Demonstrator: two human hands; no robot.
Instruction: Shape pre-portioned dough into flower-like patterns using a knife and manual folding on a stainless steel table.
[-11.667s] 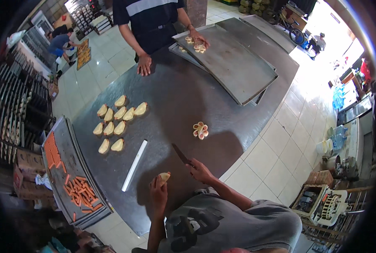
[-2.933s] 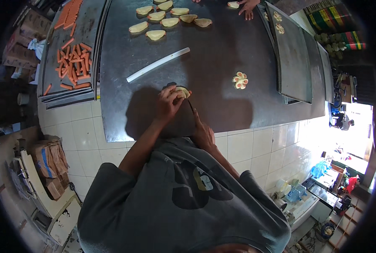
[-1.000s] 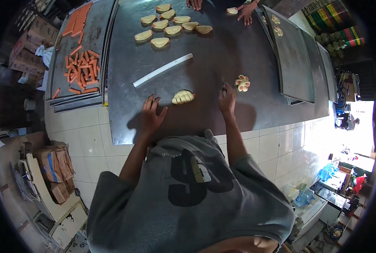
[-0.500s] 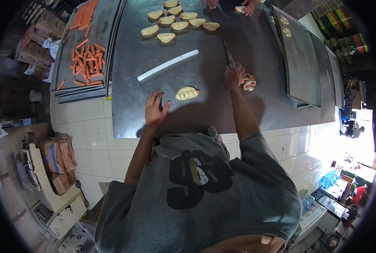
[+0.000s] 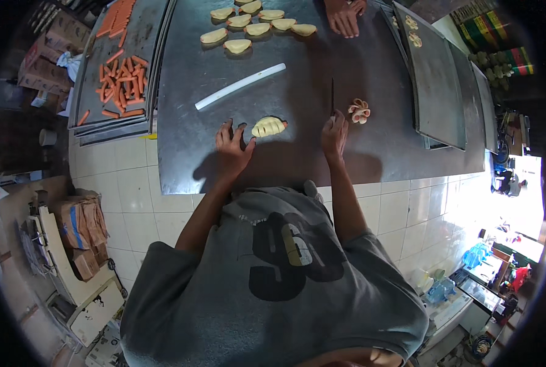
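Note:
In my right hand (image 5: 335, 136) is a knife (image 5: 332, 98), gripped by its handle with the blade pointing away from me, above the dark metal table (image 5: 401, 153). My left hand (image 5: 233, 148) is open, fingers spread, just left of a slashed dough piece (image 5: 269, 126). Orange sausage shows at that piece's right end. Right of the knife hand lies a flower-shaped dough piece (image 5: 359, 111) with sausage slices in it. Farther off, several folded dough pieces (image 5: 237, 46) with sausage inside are grouped. A white rod (image 5: 241, 87) lies slantwise between them and my left hand.
At left, a metal tray (image 5: 88, 92) holds a heap of sausages (image 5: 123, 82) and a neat row of more. Slanted trays (image 5: 438, 92) at right carry a few flower-shaped pieces (image 5: 414, 40). A co-worker's hands (image 5: 344, 17) are at the far edge.
My right hand with the knife has drawn back and left, away from the flower-shaped piece. My left hand has come closer to the slashed dough. The co-worker's hands have reached farther over the table.

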